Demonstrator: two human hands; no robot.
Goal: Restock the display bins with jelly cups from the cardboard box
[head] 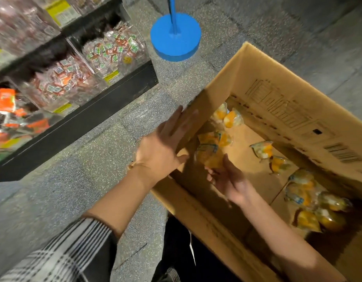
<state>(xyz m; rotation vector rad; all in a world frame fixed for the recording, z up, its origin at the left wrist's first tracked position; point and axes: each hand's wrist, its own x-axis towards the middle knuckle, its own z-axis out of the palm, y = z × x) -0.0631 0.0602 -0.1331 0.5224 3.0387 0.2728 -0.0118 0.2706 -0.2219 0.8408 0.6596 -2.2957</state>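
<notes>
An open cardboard box stands on the floor at the right, with several yellow-orange jelly cups scattered on its bottom. My left hand lies flat with straight fingers against the box's left flap. Inside the box, my right hand is palm up with loosely spread fingers, touching a jelly cup near the left wall; no firm hold shows. The clear display bins sit on the black shelf at the left, filled with red and green wrapped sweets.
A blue round stand base with a pole stands on the speckled floor beyond the box. The black shelf plinth runs diagonally at the left. Bare floor lies between the shelf and the box.
</notes>
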